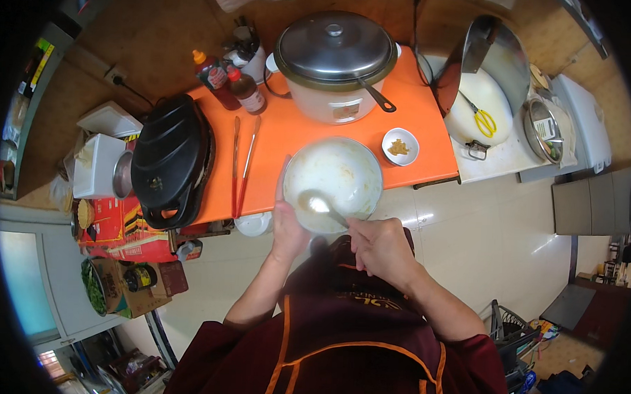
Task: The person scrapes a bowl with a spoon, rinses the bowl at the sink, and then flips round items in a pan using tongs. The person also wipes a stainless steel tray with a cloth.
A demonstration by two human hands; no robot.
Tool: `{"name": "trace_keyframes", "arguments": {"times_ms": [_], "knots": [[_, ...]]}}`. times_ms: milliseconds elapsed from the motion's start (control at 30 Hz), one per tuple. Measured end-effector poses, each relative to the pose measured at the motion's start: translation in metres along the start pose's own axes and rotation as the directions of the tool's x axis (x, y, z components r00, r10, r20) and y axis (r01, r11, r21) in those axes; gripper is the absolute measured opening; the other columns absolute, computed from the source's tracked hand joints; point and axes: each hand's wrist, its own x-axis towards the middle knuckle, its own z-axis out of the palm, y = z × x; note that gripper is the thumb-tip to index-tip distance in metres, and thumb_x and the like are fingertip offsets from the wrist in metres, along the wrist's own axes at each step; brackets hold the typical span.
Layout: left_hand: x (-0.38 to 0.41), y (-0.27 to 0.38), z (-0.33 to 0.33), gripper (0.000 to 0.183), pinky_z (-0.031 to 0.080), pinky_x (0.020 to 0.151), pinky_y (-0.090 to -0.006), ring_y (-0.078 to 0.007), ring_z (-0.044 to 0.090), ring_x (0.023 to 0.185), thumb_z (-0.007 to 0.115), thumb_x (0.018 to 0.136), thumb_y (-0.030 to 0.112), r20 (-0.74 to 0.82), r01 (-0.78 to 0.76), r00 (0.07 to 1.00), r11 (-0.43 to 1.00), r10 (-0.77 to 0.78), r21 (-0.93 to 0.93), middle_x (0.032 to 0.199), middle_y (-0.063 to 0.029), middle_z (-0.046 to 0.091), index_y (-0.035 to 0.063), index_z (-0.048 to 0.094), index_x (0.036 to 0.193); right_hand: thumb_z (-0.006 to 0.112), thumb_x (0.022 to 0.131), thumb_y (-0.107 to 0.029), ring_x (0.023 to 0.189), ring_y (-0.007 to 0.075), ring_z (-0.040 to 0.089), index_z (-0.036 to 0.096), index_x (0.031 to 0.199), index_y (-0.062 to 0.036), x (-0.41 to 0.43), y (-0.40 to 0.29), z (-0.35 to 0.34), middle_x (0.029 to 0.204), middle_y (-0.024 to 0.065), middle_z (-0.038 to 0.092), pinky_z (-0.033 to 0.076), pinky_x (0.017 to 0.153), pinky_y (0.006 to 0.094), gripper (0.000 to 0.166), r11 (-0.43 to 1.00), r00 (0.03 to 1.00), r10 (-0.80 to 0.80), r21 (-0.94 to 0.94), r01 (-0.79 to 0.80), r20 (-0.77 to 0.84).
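Observation:
A large white bowl with thin smears of residue inside is tilted over the front edge of the orange tabletop. My left hand grips its left rim, fingers along the outer wall. In my right hand is the handle of a metal spoon, its bowl end low inside the white bowl. Right of the bowl sits a small white dish holding a brownish-yellow paste. To the left lie red-handled metal tongs.
Behind the bowl stands a large lidded cooker; a pan handle sticks out at its lid. Two sauce bottles and a utensil holder are beside it. A black electric griddle is at left, yellow-handled scissors at right.

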Motion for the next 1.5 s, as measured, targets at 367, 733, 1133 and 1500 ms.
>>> {"name": "trace_keyframes", "arguments": {"times_ms": [367,733,1133,1500], "knots": [[0.001,0.007,0.011,0.074,0.041,0.113,-0.0437,-0.0305,0.047,0.138,0.029,0.108,0.054,-0.1,-0.014,0.995,0.994,0.004,-0.108,0.154,-0.0196,0.038,0.004,0.013,0.161,0.055,0.1,-0.004,0.049,0.0138,0.063,0.069,0.114,0.011,-0.008,-0.016,-0.016,0.069,0.0087,0.064,0.051,0.041,0.026,0.024,0.986,0.987,0.156,-0.066,-0.153,0.045],[0.0,0.0,0.017,0.065,0.044,0.11,-0.0435,-0.0319,0.049,0.135,0.023,0.111,0.045,-0.212,-0.004,0.977,0.986,-0.032,-0.164,0.152,-0.0223,0.039,0.0032,0.012,0.16,0.051,0.1,-0.003,0.048,0.0167,0.064,0.064,0.103,0.012,-0.012,-0.013,-0.018,0.069,0.0122,0.064,0.051,0.04,0.0283,0.019,0.884,0.928,0.373,0.302,-0.357,0.003],[-0.003,-0.008,0.013,0.066,0.036,0.117,-0.0428,-0.0291,0.039,0.144,0.025,0.111,0.048,-0.111,0.009,0.994,0.997,-0.018,-0.075,0.159,-0.0151,0.032,0.0055,0.017,0.161,0.053,0.101,-0.003,0.047,0.0162,0.063,0.069,0.106,0.0112,0.003,-0.003,-0.003,0.071,0.0119,0.064,0.05,0.038,0.0276,0.022,0.987,0.992,0.121,-0.101,-0.124,-0.044],[-0.008,-0.021,0.014,0.079,0.043,0.106,-0.0386,-0.0234,0.052,0.125,0.018,0.105,0.065,-0.139,0.108,0.983,0.992,-0.117,-0.069,0.136,-0.0131,0.053,0.0023,0.036,0.149,0.053,0.101,-0.002,0.046,0.0165,0.06,0.066,0.113,0.014,0.011,-0.01,0.01,0.072,0.0135,0.065,0.048,0.036,0.0281,0.024,0.722,0.914,0.406,0.616,-0.315,-0.009]]}}
